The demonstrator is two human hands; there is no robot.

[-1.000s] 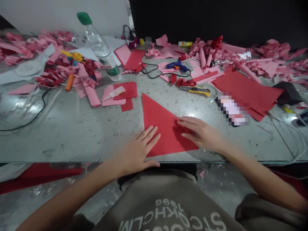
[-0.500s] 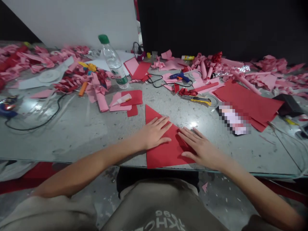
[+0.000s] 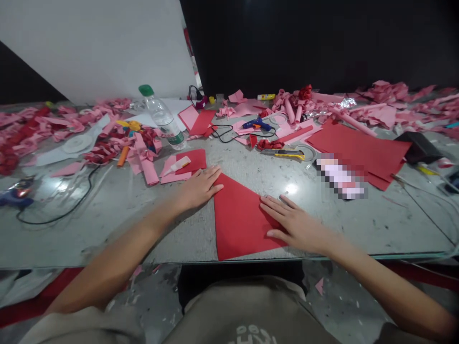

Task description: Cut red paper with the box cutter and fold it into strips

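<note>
A sheet of red paper (image 3: 238,220), folded with a slanted upper edge, lies flat at the table's front edge. My left hand (image 3: 202,186) rests with its fingers stretched out over the paper's upper left corner, covering that tip. On the right side, my right hand (image 3: 292,222) lies flat with fingers spread, pressing on the paper and hiding its right corner. Just beyond my left hand are small red and pink paper pieces (image 3: 195,160) with a white glue tube (image 3: 178,165) on top.
A water bottle (image 3: 165,122) with a green cap stands at the back left. Behind lie a blue glue gun (image 3: 257,125), a utility knife (image 3: 283,154) and pink paper scraps (image 3: 383,95). Large red sheets (image 3: 358,148) and a blurred-out object (image 3: 340,177) lie to the right.
My left hand has slid left and away from me along the slanted edge to the paper's upper corner. My right hand stays on the right side. The camera view has tilted up.
</note>
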